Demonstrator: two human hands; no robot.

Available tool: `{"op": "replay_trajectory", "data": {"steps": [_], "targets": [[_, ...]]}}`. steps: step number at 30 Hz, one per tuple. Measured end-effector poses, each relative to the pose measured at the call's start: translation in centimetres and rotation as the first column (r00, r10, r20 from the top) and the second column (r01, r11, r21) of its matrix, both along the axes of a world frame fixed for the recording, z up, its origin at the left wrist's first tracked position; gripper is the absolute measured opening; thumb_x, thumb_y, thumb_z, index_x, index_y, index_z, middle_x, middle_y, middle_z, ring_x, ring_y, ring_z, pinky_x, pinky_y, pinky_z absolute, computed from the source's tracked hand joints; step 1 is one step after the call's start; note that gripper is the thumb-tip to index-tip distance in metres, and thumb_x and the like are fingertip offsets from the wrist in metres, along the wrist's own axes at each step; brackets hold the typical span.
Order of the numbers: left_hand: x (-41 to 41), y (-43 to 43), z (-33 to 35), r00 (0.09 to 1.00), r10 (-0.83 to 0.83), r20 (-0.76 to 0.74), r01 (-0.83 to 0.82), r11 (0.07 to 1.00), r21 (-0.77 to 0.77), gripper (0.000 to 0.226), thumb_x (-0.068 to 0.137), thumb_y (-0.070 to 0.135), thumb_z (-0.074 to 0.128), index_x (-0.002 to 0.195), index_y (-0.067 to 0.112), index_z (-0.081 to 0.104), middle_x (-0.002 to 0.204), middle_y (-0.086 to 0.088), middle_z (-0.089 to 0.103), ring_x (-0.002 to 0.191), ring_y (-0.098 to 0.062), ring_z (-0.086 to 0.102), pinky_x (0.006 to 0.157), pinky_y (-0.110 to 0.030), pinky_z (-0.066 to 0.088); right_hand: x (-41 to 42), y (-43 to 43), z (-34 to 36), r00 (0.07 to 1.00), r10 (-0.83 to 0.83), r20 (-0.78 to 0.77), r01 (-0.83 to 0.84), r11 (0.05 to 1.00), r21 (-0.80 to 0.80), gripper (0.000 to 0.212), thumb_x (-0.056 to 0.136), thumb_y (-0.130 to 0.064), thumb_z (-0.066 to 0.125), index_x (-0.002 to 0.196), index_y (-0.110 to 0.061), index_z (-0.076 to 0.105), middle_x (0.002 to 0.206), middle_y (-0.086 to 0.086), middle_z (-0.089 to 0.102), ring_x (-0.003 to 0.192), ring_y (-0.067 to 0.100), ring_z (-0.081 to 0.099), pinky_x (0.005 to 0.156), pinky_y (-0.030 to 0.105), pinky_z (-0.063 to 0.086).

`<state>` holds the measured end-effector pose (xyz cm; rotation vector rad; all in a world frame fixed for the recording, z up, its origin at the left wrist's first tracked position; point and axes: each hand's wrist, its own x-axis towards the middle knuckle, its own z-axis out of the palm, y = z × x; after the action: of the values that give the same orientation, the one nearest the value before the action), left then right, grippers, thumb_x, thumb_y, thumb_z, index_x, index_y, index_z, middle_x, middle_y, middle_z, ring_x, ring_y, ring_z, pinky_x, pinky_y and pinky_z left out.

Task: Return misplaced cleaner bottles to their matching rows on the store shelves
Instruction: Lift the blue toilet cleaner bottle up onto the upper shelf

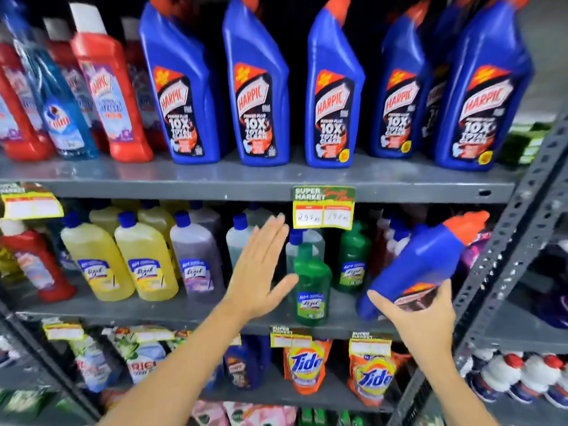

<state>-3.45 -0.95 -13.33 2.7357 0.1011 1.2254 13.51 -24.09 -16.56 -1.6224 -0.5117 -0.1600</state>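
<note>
My right hand (422, 315) grips the base of a blue Harpic bottle (421, 262) with an orange cap, tilted to the right in front of the middle shelf. A row of matching blue Harpic bottles (255, 87) stands on the top shelf (246, 179). My left hand (261, 265) is flat and open in front of the middle shelf, just left of a green Lizol bottle (312, 284) at the shelf's front edge. Yellow Lizol bottles (144, 259), a purple one (196, 256) and another green one (352, 259) fill that shelf.
Red Harpic bottles (107, 87) and a blue Colin bottle (58, 103) stand top left. A price tag (322, 207) hangs from the top shelf edge. Tide pouches (304, 364) sit on the lower shelf. A grey perforated upright (507, 256) runs along the right.
</note>
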Motion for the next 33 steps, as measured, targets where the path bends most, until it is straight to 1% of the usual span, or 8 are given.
{"op": "replay_trajectory", "data": {"steps": [2,4,9,14,17,20,27,33], "targets": [[1.6,0.3,5.6,0.994,0.039,0.098,-0.051,0.992,0.119,0.067,0.098,0.048,0.036,0.153,0.015,0.018,0.163,-0.003,0.011,0.150,-0.028,0.010,0.121,-0.047,0.007,0.0,0.2,4.4,0.993,0.011,0.116,-0.022,0.995,0.097,0.084,0.037,-0.061,0.086,0.110,-0.045,0.048,0.097,-0.042,0.060,0.086,-0.017,0.058,0.073,0.001,0.040],[3.0,1.0,9.6,0.989,0.123,0.084,-0.137,0.972,0.191,0.065,0.099,0.050,0.033,0.152,0.014,0.024,0.162,-0.007,0.015,0.150,-0.026,0.010,0.121,-0.049,0.009,0.2,0.9,8.8,0.980,-0.003,0.199,-0.032,0.984,0.177,0.074,0.040,-0.056,0.088,0.101,-0.047,0.047,0.094,-0.043,0.060,0.084,-0.020,0.058,0.071,-0.002,0.038],[4.6,2.0,12.4,0.946,0.307,-0.103,-0.272,0.926,0.263,0.064,0.099,0.049,0.038,0.151,0.013,0.028,0.162,-0.010,0.019,0.143,-0.029,0.031,0.114,-0.048,0.027,2.6,3.6,17.9,0.954,-0.087,0.287,0.007,0.964,0.267,0.106,0.043,-0.063,0.086,0.129,-0.015,0.049,0.113,-0.013,0.062,0.094,-0.007,0.055,0.078,-0.006,0.032],[4.9,1.6,12.7,0.935,0.329,-0.135,-0.301,0.934,0.192,0.065,0.094,0.054,0.026,0.133,0.012,0.057,0.143,-0.008,0.053,0.125,-0.025,0.055,0.097,-0.044,0.045,5.2,7.2,22.0,0.953,-0.089,0.291,0.031,0.979,0.200,0.098,0.049,-0.055,0.090,0.126,-0.010,0.051,0.106,-0.013,0.059,0.096,-0.007,0.051,0.084,-0.002,0.032],[4.6,1.6,12.7,0.946,0.305,-0.106,-0.281,0.939,0.196,0.063,0.094,0.052,0.027,0.127,0.011,0.062,0.131,-0.008,0.064,0.119,-0.024,0.060,0.094,-0.043,0.048,6.4,8.8,22.2,0.970,-0.064,0.233,0.053,0.997,0.052,0.116,0.051,-0.063,0.086,0.142,-0.007,0.041,0.133,0.006,0.059,0.121,0.017,0.055,0.104,0.026,0.042],[4.7,1.7,12.7,0.942,0.315,-0.113,-0.292,0.938,0.185,0.057,0.096,0.050,0.032,0.126,0.012,0.062,0.130,-0.007,0.065,0.119,-0.024,0.060,0.095,-0.043,0.048,6.7,9.5,21.7,0.971,-0.063,0.233,0.065,0.998,-0.004,0.124,0.053,-0.068,0.082,0.149,-0.009,0.031,0.145,0.010,0.051,0.133,0.028,0.049,0.108,0.048,0.041],[5.0,2.0,12.0,0.937,0.335,-0.097,-0.317,0.935,0.162,0.057,0.096,0.052,0.029,0.125,0.016,0.063,0.127,-0.003,0.066,0.116,-0.021,0.061,0.091,-0.039,0.047,6.1,8.1,21.5,0.977,0.004,0.211,0.035,0.983,-0.180,0.139,0.045,-0.075,0.079,0.154,-0.018,0.014,0.145,0.003,0.050,0.128,0.028,0.052,0.102,0.051,0.046],[5.3,2.2,11.7,0.939,0.337,-0.062,-0.326,0.935,0.137,0.054,0.096,0.051,0.033,0.121,0.016,0.065,0.122,-0.002,0.069,0.113,-0.020,0.063,0.088,-0.040,0.049,7.0,8.4,21.3,0.959,-0.041,0.282,0.147,0.919,-0.366,0.134,0.053,-0.057,0.089,0.153,-0.018,0.009,0.146,0.013,0.046,0.123,0.038,0.054,0.091,0.050,0.048]]}}
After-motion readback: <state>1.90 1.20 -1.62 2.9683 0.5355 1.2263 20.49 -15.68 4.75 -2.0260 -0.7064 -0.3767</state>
